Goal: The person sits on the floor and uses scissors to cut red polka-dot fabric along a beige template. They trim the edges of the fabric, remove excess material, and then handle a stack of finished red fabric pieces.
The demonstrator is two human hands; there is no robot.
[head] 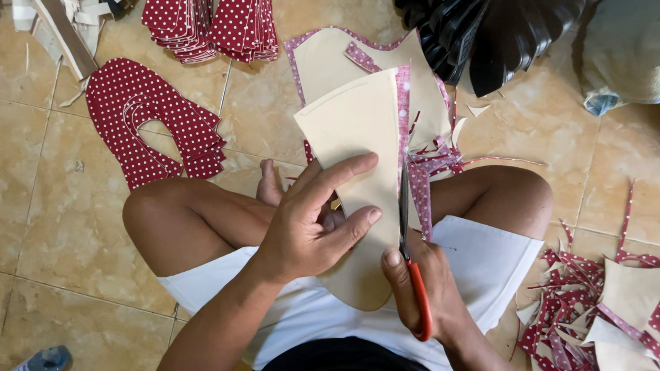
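Note:
My left hand [313,221] grips a cream, shoe-sole-shaped piece of sheet material [360,141] with a red polka-dot edge, fingers spread across its face. My right hand [423,286] holds orange-handled scissors [406,237], the blades running up along the piece's right edge where a dotted strip [421,186] hangs off. I sit cross-legged on the tiled floor, and the piece is held over my lap.
More cream pieces with dotted backing [331,62] lie ahead of my knees. Cut red polka-dot shapes [145,118] and stacked ones [210,10] sit at upper left. A scrap pile [615,322] is at right; black stacked parts [480,25] and a bag [649,45] at top.

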